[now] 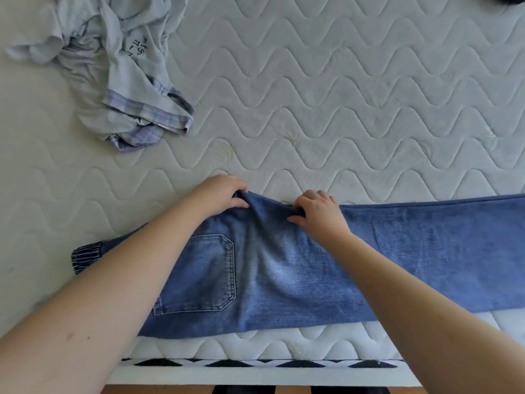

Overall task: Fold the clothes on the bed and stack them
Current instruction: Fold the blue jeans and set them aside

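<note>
Blue jeans (pixel 284 268) lie flat across the near edge of the mattress (pixel 341 109), folded lengthwise, back pocket (pixel 199 274) facing up, waistband (pixel 85 257) at the left under the left forearm, legs running off frame to the right. Left hand (pixel 224 193) grips the far edge of the jeans at the crotch point, fingers curled over a lifted bump of denim. Right hand (pixel 318 209) pinches the same far edge just to the right of it, fingers curled on the fabric, thumb pressed on the denim. Both hands are close together, a small ridge of cloth between them. A crumpled pale blue shirt (pixel 113 61) with a plaid hem and dark printed text sits in a heap at the far left of the mattress, well apart from the jeans. Black-and-white patterned trim (pixel 255 364) runs along the bed's near side.
</note>
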